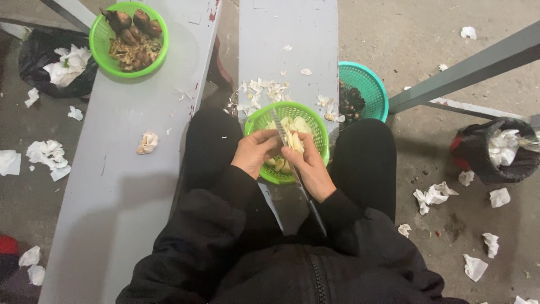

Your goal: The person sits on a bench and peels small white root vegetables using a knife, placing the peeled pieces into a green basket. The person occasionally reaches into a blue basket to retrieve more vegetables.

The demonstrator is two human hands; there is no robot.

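I sit astride a grey bench (287, 39) with a green plastic basket (315, 121) of pale peeled pieces between my knees. Over the basket, my right hand (309, 169) grips a long knife (284, 132) whose blade points away from me. My left hand (256, 152) is closed on a small pale piece next to the blade; the piece itself is mostly hidden by the fingers. White peel scraps (261, 93) lie on the bench just beyond the basket.
A teal basket (365, 90) with dark contents sits right of the bench. On a second grey bench (124, 169) to the left stands another green basket (104, 39) of brown items. Black bin bags (500, 157) and crumpled white tissues (48, 155) litter the concrete floor.
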